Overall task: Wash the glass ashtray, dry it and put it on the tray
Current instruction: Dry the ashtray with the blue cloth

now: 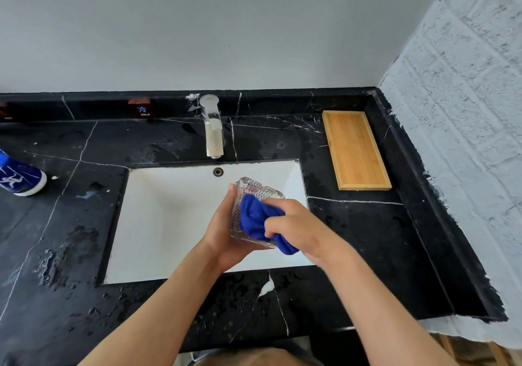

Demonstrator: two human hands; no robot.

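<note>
Glass ashtray tilted on edge over the white sink; our left hand is clamped on its side, our right hand clenched on a blue cloth pressed into its hollow; wooden tray well apart on the black counter, right of the faucet

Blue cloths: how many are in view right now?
2. One blue cloth is bunched in the right hand, pressed into the glass ashtray held by the left hand over the sink. A blue printed cloth lies at the countertop's left edge, partly out of frame.
</note>
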